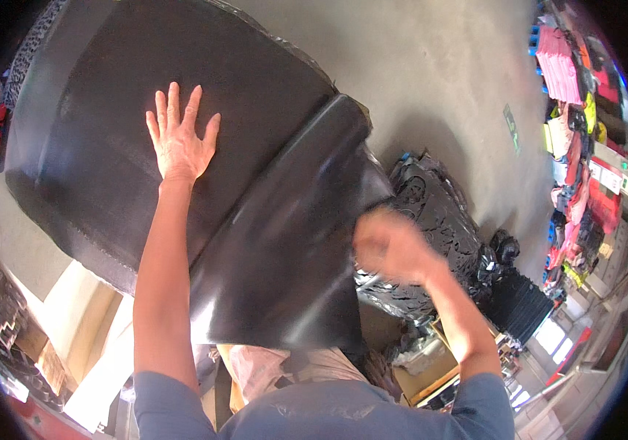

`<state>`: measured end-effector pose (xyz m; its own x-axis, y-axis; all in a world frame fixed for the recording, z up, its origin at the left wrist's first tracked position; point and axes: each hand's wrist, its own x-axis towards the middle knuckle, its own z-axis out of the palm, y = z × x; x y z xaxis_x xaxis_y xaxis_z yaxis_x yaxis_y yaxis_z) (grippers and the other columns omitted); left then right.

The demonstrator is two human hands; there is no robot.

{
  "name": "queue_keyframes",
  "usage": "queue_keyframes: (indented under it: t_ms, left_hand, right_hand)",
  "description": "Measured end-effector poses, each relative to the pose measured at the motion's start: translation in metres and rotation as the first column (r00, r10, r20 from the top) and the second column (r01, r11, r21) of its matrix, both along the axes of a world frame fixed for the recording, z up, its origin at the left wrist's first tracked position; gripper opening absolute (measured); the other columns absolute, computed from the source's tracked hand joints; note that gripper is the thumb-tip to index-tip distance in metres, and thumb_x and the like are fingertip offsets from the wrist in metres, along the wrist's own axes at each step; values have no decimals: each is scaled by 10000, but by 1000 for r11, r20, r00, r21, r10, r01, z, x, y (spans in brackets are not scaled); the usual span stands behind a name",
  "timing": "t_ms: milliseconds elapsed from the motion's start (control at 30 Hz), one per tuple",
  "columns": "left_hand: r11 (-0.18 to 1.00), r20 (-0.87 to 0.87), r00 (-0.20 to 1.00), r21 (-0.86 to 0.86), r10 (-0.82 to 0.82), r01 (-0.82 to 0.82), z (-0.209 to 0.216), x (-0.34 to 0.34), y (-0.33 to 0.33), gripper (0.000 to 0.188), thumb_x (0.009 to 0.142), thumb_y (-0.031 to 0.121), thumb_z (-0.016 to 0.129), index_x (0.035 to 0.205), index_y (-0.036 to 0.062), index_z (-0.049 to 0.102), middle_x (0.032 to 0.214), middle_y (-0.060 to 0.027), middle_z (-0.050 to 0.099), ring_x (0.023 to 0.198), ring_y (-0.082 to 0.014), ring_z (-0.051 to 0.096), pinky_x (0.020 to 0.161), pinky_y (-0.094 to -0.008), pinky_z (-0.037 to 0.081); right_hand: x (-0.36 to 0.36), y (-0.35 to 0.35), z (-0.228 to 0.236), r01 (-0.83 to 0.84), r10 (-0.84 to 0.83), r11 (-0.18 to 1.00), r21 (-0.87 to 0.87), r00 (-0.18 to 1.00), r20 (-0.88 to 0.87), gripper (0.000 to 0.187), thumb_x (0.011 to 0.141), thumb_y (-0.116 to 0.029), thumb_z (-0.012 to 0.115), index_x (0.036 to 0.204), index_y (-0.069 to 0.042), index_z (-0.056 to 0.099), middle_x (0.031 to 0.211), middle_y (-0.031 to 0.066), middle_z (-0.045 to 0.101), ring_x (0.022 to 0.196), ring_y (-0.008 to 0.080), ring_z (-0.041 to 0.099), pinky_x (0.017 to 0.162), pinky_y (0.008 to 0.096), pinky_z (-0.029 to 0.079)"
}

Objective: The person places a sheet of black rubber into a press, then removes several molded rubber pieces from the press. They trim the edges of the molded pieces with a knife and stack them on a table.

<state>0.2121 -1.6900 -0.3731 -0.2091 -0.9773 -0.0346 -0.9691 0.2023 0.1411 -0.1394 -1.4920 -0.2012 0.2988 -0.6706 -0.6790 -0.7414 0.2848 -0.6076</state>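
A large black sheet (233,81) of smooth, rubbery-looking material covers the surface before me. Its near right part is a glossy flap (284,257), raised along a diagonal ridge and hanging down toward my body. My left hand (182,147) lies flat on the sheet, left of the ridge, its fingers spread. At the flap's right edge is my right hand (391,246), smeared by motion. Whether its fingers grip that edge I cannot tell.
Right of the sheet, a stack of cut black pieces (438,213) stands on the grey floor (438,66). Beyond it lie black bundles (519,304). Pink sheets (557,66) and coloured piles line the far right. Pale boards (72,301) lie at lower left.
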Motion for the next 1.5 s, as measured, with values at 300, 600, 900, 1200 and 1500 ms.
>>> queue_keyframes:
  t_ms: [300, 600, 900, 1200, 1500]
  left_hand:
    - [998, -16, 1000, -68, -7, 6, -3, 0, 1, 670, 1006, 550, 574, 1606, 279, 448, 1753, -76, 217, 1636, -316, 101, 1327, -529, 68]
    - [998, -8, 1000, -60, -8, 8, 0, 0, -1, 670, 992, 473, 626, 1608, 291, 436, 1749, -81, 232, 1628, -341, 138, 1316, -539, 110]
    - [997, 19, 1000, -72, -23, 24, -5, 4, -1, 664, 1005, 463, 604, 1619, 301, 409, 1754, -77, 212, 1632, -327, 123, 1319, -531, 103]
    - [984, 6, 999, -173, -36, 36, -20, 12, -4, 665, 1023, 543, 561, 1631, 332, 393, 1745, -69, 248, 1622, -324, 169, 1309, -537, 127]
    - [967, 38, 999, -252, -24, 33, -37, 20, -6, 651, 1053, 604, 480, 1639, 343, 371, 1745, -63, 248, 1624, -303, 163, 1316, -529, 123]
  right_hand:
    - [-25, -119, -138, 535, -537, 825, -182, 843, 42, 931, 818, -653, 811, 1351, 79, 594, 1352, 276, 652, 1258, 371, 641, 1042, 444, 505]
    - [-24, -65, -112, 419, -477, 848, -324, 871, -122, 703, 913, -505, 773, 1283, 78, 639, 1199, 298, 698, 1073, 460, 692, 960, 491, 538]
    - [-57, 42, -29, 443, -458, 853, 275, 889, -11, 385, 962, -357, 749, 1030, 22, 753, 769, 154, 723, 692, 159, 658, 687, 354, 541]
    - [-143, 278, 94, 609, -454, 595, 524, 793, -406, 435, 929, -403, 773, 937, 29, 726, 687, 39, 641, 683, 125, 542, 623, 363, 468]
    - [-287, 492, 281, 971, -707, -23, 237, 152, -691, 489, 913, -170, 777, 1306, 79, 626, 1124, 148, 740, 881, 290, 735, 813, 456, 629]
